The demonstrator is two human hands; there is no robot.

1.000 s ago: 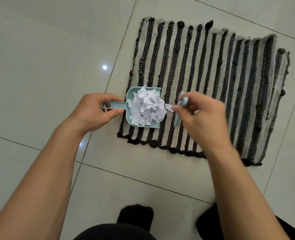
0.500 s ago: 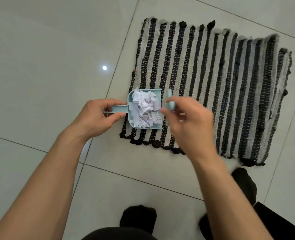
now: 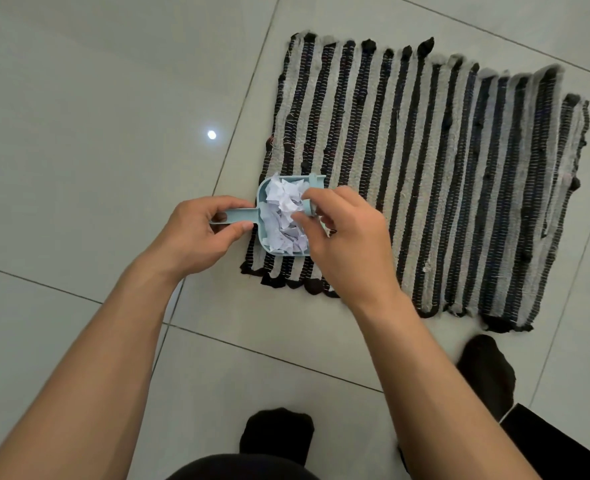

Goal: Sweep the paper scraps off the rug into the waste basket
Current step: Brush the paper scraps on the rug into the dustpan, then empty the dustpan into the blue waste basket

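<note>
A black-and-beige striped rug point(image 3: 453, 188) lies on the tiled floor. A small light-blue dustpan point(image 3: 262, 202) rests on the rug's near left corner, heaped with white paper scraps point(image 3: 283, 216). My left hand point(image 3: 200, 233) grips the dustpan's handle. My right hand point(image 3: 345, 237) holds a small light-blue brush point(image 3: 312, 195) at the dustpan's open edge, pressed against the scraps. The brush's bristles are hidden behind my fingers. No waste basket is in view.
Glossy grey floor tiles point(image 3: 96, 133) surround the rug. My two feet in black socks point(image 3: 276, 434) stand near the bottom edge, the right one point(image 3: 487, 372) just below the rug's near right corner.
My right hand moved left with the brush, pushing the last scraps into the dustpan. The pile now sits fully inside it. My right foot stepped forward into view.
</note>
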